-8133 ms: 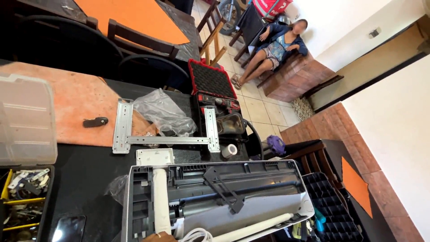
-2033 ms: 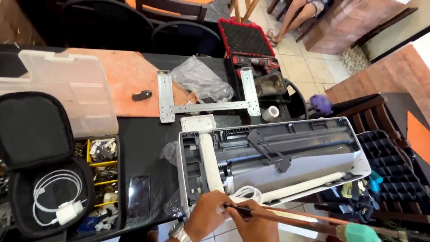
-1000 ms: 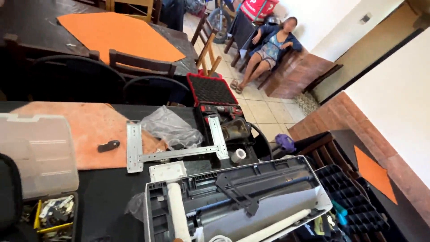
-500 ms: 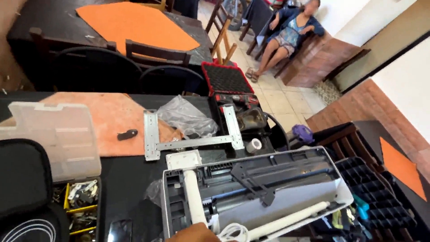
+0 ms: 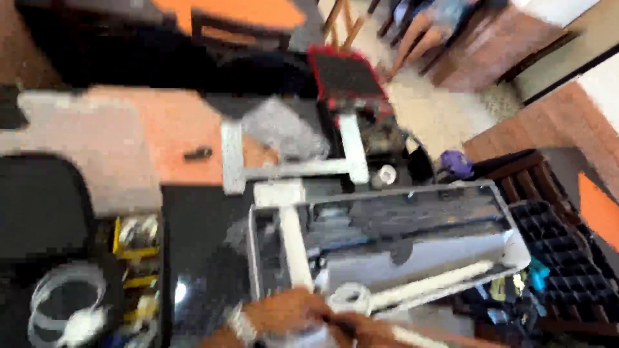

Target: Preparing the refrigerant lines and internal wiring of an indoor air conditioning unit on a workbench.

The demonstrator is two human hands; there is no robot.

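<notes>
The picture is motion-blurred. My left hand (image 5: pixel 280 314), with a watch on its wrist, and my right hand (image 5: pixel 369 327) meet at the bottom edge, just in front of an opened grey-white air conditioner unit (image 5: pixel 387 238) lying on the dark table. My right hand looks closed around the end of a thin copper-coloured pipe (image 5: pixel 445 338) that runs off to the right. Whether my left hand grips anything is lost in the blur. A white loop of tubing (image 5: pixel 348 298) lies just above the hands.
Behind the unit lie a metal mounting bracket (image 5: pixel 290 169), a crumpled plastic bag (image 5: pixel 284 132), a tape roll (image 5: pixel 385 175) and an open red case (image 5: pixel 345 74). Left: a black zip case (image 5: pixel 45 212), a yellow parts organiser (image 5: pixel 135 258). Right: a black crate (image 5: pixel 561 258). A person sits far off (image 5: pixel 432 19).
The camera has tipped downward and blurred. Both my hands have come up into view at the bottom edge; half a second ago only a sliver of one hand showed.
</notes>
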